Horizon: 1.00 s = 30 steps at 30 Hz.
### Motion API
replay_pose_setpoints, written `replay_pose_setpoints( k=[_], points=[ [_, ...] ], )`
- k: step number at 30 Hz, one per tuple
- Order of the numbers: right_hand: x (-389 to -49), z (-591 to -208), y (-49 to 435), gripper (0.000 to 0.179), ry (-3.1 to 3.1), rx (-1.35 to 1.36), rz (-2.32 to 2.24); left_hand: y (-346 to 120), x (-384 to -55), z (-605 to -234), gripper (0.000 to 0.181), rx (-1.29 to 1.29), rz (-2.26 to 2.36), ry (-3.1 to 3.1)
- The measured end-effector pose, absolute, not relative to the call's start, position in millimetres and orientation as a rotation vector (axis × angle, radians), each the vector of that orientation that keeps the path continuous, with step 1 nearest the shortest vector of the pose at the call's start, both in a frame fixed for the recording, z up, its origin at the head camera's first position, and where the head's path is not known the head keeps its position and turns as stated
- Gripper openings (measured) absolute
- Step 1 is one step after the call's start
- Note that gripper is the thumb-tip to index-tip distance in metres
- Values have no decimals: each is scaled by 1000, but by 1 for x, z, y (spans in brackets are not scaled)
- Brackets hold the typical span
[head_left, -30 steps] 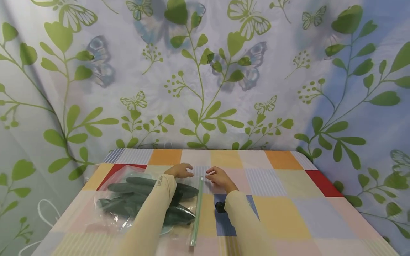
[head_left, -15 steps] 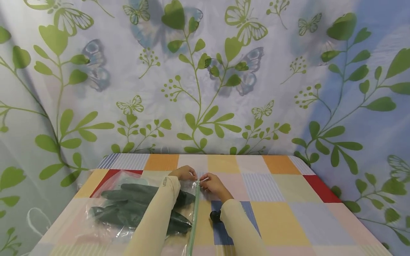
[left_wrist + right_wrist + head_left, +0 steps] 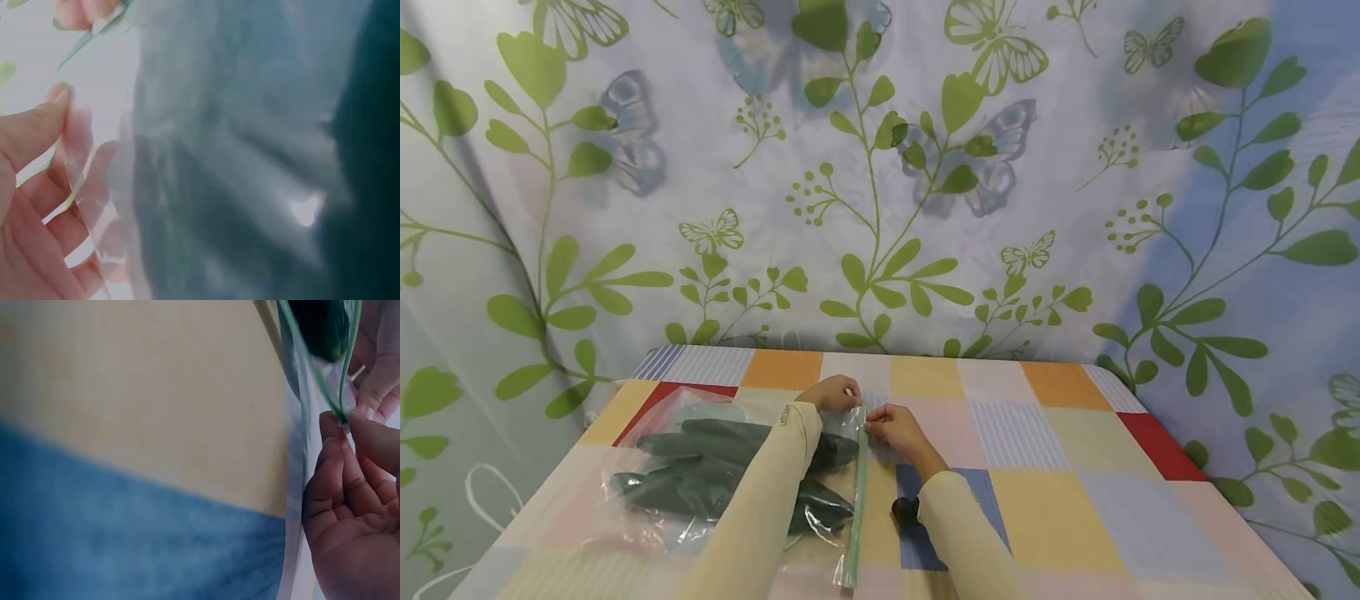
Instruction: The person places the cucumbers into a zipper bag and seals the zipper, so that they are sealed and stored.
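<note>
A clear zip bag (image 3: 658, 407) lies flat on the left half of the table. Inside are several long, dark green vegetables that look like cucumbers (image 3: 677, 492). A pale green zip strip (image 3: 856, 525) runs along the bag's right edge. My left hand (image 3: 833, 392) pinches the bag at the far end of this strip; the left wrist view shows its thumb against the clear film. Facing it, my right hand (image 3: 898, 429) pinches the strip's far corner between thumb and forefinger. In the right wrist view the green edges (image 3: 312, 369) stand apart and meet at those fingertips.
A patchwork-print cloth (image 3: 1052, 517) covers the table, reaching well past the bag on the right. Behind the far edge hangs a curtain (image 3: 880, 167) with leaves and butterflies. A white cord (image 3: 482, 492) loops down at the left. A small black device (image 3: 906, 511) sits at the right wrist.
Both hands have come together at the strip's far end and taken hold of it; a second ago they were apart, fingers free. The head view has shifted slightly.
</note>
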State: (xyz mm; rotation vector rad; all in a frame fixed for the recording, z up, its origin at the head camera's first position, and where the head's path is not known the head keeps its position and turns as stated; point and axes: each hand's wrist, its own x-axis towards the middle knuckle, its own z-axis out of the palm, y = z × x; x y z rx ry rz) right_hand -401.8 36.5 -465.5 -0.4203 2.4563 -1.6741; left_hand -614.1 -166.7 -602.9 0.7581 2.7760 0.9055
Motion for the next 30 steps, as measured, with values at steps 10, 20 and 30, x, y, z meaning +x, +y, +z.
replay_pose_setpoints(
  k=[10,20,30],
  points=[
    [-388,-465,40,17,2415,-484,-1560,-150,-464,-456,14,674,923,2829],
    [-369,-460,47,18,2324,-517,-1524,-145,-439,-416,10,520,938,2872],
    [-344,-461,56,16,2247,-500,-1515,-159,-487,-454,18,707,996,2838]
  ],
)
